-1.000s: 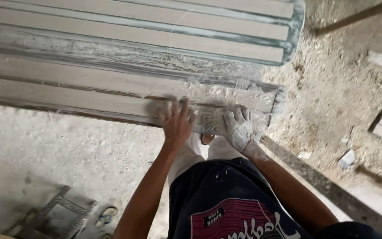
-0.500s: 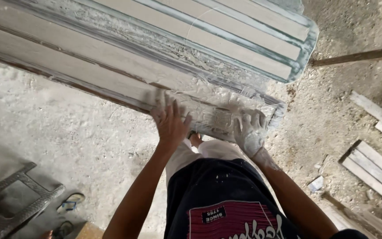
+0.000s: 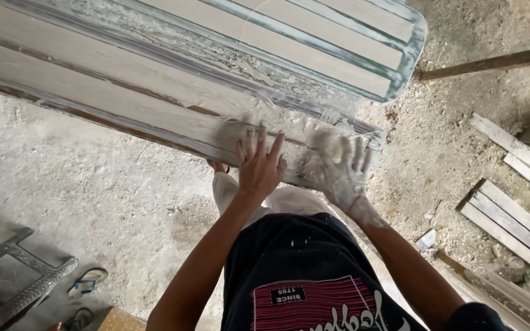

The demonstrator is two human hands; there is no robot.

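Note:
A long moulded panel (image 3: 111, 101), coated in white plaster and with raised ribs, lies across the upper part of the head view. My left hand (image 3: 260, 164) rests flat on its near edge, fingers spread, holding nothing. My right hand (image 3: 343, 173) is caked in white plaster and presses a clump of pale fibrous material (image 3: 321, 154) onto the panel's near right end. A second ribbed panel (image 3: 314, 37) lies just behind the first.
Dusty ground surrounds the panels. Loose wooden planks (image 3: 510, 220) lie at the right, and a dark bar (image 3: 492, 61) at upper right. A grey moulded frame (image 3: 13, 285) and sandals (image 3: 87, 282) sit at lower left. A small scrap (image 3: 426, 239) lies near my right arm.
Both hands stay on the panel's near edge. My view has shifted, so the panel now looks more slanted. The right hand has pushed the fibrous clump further along the panel's end.

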